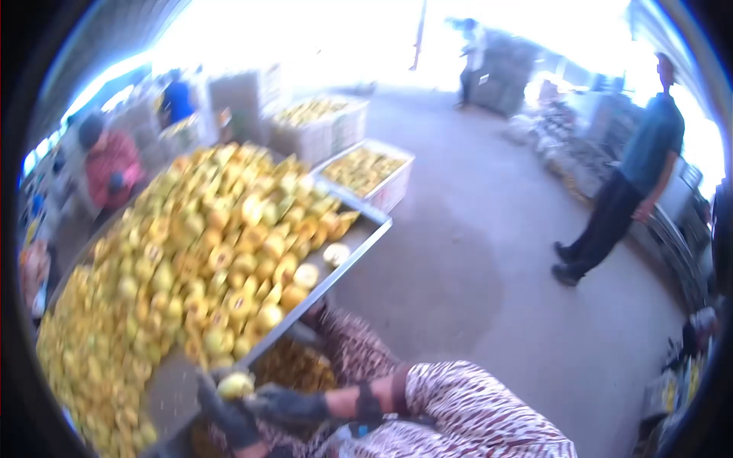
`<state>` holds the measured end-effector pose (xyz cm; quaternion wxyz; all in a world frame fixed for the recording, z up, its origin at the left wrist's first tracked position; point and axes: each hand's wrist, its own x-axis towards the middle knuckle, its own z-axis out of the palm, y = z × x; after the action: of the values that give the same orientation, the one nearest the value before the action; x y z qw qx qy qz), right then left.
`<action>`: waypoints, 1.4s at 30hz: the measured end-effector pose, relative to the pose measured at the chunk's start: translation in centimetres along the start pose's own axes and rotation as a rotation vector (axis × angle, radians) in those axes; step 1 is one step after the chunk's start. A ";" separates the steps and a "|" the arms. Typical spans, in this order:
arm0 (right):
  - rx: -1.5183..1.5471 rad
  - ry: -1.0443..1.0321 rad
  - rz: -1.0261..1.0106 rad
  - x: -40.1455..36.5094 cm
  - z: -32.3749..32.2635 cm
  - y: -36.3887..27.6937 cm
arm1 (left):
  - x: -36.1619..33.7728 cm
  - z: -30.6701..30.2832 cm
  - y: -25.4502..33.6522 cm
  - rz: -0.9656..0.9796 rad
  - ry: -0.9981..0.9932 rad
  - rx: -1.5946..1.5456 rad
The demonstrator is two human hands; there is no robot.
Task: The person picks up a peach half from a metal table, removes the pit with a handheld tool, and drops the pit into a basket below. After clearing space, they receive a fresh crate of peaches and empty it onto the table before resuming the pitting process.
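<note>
My left hand (227, 418), in a dark glove, is closed around a pale yellow-green fruit (236, 385) at the near edge of the metal table (359, 250). My right hand (292, 405), also gloved, is curled close against that fruit from the right. Whether a small tool is in its fingers I cannot make out. Beyond my hands, a large heap of yellow fruit (229, 237) covers the table, many pieces cut in half. Beneath the table edge, a container of brownish pieces (294, 365) sits partly hidden by my arms.
Two white crates, a nearer crate (393, 183) and a farther crate (336, 141), stand past the table, full of yellow fruit. A person (637, 164) stands on the concrete floor at right. Another person in red (111, 164) is beyond the heap. Piled sacks (561, 130) line the right.
</note>
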<state>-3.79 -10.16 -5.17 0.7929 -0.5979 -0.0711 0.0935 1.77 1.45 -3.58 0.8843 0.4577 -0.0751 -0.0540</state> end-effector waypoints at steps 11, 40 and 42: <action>0.136 -0.019 0.197 -2.2 -5.4 -3.7 | 2.8 2.2 -2.2 1.036 -0.431 0.975; -0.063 -0.301 0.321 1.0 -4.3 -0.2 | -0.9 0.7 0.2 0.415 0.233 0.165; 0.060 -0.324 0.572 2.0 -4.0 -0.4 | -2.0 0.6 1.7 0.470 0.218 0.263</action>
<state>-0.91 -13.52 -5.86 0.7303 -0.5473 -0.0226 0.4082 -0.22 2.28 -2.03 0.8086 0.5414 -0.0898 0.2121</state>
